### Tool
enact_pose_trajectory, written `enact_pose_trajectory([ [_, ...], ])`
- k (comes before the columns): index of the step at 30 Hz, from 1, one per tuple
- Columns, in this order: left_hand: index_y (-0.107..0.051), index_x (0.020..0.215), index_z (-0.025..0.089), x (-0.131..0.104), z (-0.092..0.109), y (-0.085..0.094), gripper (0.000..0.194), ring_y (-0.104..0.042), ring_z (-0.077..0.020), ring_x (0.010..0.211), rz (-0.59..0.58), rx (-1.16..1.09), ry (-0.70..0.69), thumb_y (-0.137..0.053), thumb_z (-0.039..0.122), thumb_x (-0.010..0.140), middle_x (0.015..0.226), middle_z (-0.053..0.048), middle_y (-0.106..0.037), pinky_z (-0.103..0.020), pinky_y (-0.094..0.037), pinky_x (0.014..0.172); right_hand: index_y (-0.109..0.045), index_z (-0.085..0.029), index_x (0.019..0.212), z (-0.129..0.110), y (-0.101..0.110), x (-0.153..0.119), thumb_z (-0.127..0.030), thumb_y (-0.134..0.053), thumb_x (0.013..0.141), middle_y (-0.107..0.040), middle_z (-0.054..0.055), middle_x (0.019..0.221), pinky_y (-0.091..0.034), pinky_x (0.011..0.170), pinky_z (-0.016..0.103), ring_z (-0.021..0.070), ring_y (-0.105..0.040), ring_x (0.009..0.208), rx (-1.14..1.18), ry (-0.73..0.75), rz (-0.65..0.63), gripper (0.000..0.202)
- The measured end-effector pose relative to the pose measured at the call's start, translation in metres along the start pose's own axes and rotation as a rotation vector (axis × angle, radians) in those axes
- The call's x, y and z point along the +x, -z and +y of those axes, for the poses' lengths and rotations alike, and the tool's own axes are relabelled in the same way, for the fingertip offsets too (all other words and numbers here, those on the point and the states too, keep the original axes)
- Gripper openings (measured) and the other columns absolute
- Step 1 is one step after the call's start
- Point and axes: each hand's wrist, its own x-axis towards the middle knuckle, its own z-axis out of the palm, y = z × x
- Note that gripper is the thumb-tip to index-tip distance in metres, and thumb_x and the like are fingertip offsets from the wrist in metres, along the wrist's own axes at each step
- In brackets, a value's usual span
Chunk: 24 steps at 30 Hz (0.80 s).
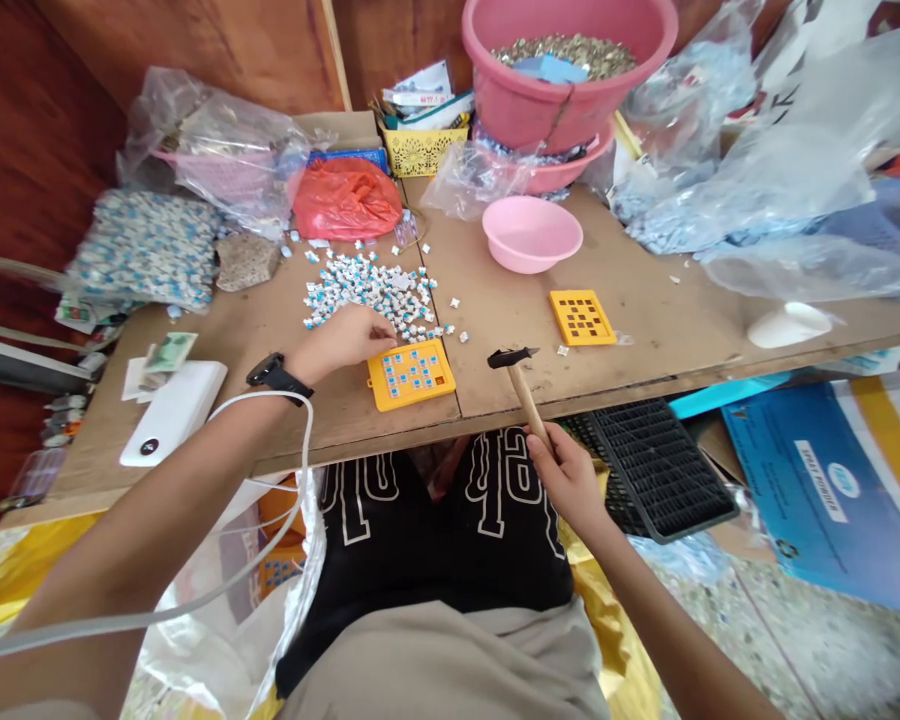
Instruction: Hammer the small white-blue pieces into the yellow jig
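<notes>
My left hand (354,338), with a black watch on its wrist, has its fingers bent together at the near edge of a pile of small white and blue pieces (367,285). What its fingertips hold, if anything, is too small to tell. Just beside it lies a yellow tray (411,398) with blue-and-white pieces in many of its slots. My right hand (568,478) is closed around the wooden handle of a small hammer (529,400), its dark head raised near the table's front edge. A second yellow tray (583,318) with dark square slots lies farther right.
A pink bowl (532,235), a large pink tub (570,85) and a red bag (347,198) stand behind. A white power bank (174,413) lies left, its cable crossing my left forearm. A white cup (789,325) lies right. Black crates (656,465) sit below the table.
</notes>
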Motion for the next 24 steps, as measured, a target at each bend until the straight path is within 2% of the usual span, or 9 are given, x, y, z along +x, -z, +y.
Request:
enact_pose_trajectory([
  [3, -0.089, 0.093, 0.022, -0.006, 0.013, 0.006, 0.021, -0.076, -0.023, 0.083, 0.11, 0.039, -0.043, -0.07, 0.032, 0.092, 0.091, -0.006, -0.086, -0.035, -0.053, 0.081, -0.079, -0.02, 0.123, -0.002, 0.0, -0.002, -0.059, -0.063, 0.114, -0.073, 0.002, 0.086, -0.051, 0.07, 0.032, 0.0209, -0.064, 0.073, 0.003, -0.001, 0.005, 0.044],
  [6, -0.088, 0.097, 0.022, -0.02, 0.041, 0.004, 0.022, -0.076, -0.0228, 0.088, 0.237, 0.032, -0.126, -0.068, 0.032, 0.096, 0.097, -0.006, -0.085, -0.036, -0.055, 0.087, -0.079, -0.02, 0.122, -0.003, 0.002, -0.003, -0.059, -0.063, 0.114, -0.072, 0.001, 0.084, -0.05, 0.069, 0.032, 0.0203, -0.063, 0.071, 0.011, -0.008, 0.018, 0.043],
  [8, -0.088, 0.099, 0.023, -0.028, 0.064, -0.007, 0.021, -0.076, -0.0224, 0.09, 0.243, -0.007, -0.176, -0.068, 0.031, 0.099, 0.1, -0.006, -0.084, -0.037, -0.056, 0.088, -0.079, -0.021, 0.121, -0.002, 0.003, -0.003, -0.06, -0.063, 0.113, -0.07, 0.001, 0.082, -0.049, 0.067, 0.031, 0.0198, -0.061, 0.069, 0.02, -0.016, 0.026, 0.043],
  [12, -0.087, 0.102, 0.023, -0.031, 0.099, -0.042, 0.022, -0.075, -0.0252, 0.098, 0.154, 0.054, -0.224, -0.066, 0.025, 0.104, 0.105, -0.008, -0.082, -0.039, -0.057, 0.091, -0.078, -0.022, 0.123, 0.002, 0.006, -0.003, -0.063, -0.064, 0.113, -0.068, 0.0, 0.078, -0.049, 0.062, 0.031, 0.0207, -0.061, 0.069, 0.051, -0.037, 0.037, 0.045],
  [15, -0.088, 0.103, 0.022, -0.025, 0.106, -0.062, 0.023, -0.072, -0.0288, 0.104, 0.111, 0.159, -0.206, -0.065, 0.022, 0.104, 0.105, -0.011, -0.08, -0.043, -0.057, 0.094, -0.078, -0.022, 0.124, 0.002, 0.008, -0.003, -0.065, -0.065, 0.112, -0.066, 0.0, 0.076, -0.049, 0.06, 0.03, 0.0215, -0.061, 0.069, 0.064, -0.042, 0.046, 0.046],
  [17, -0.088, 0.103, 0.022, -0.024, 0.105, -0.066, 0.024, -0.071, -0.0299, 0.104, 0.108, 0.194, -0.208, -0.064, 0.019, 0.104, 0.104, -0.011, -0.08, -0.046, -0.057, 0.096, -0.079, -0.022, 0.123, 0.0, 0.011, -0.004, -0.066, -0.065, 0.111, -0.065, 0.001, 0.075, -0.049, 0.06, 0.03, 0.0215, -0.062, 0.07, 0.058, -0.037, 0.051, 0.047],
  [24, -0.084, 0.082, 0.025, -0.03, 0.109, -0.054, 0.029, -0.065, -0.0314, 0.095, 0.02, 0.25, -0.283, -0.061, 0.015, 0.098, 0.087, -0.01, -0.079, -0.052, -0.056, 0.098, -0.08, -0.021, 0.122, -0.004, 0.015, -0.006, -0.064, -0.064, 0.111, -0.066, 0.001, 0.075, -0.05, 0.062, 0.03, 0.0215, -0.062, 0.071, 0.005, -0.046, 0.057, 0.047],
])
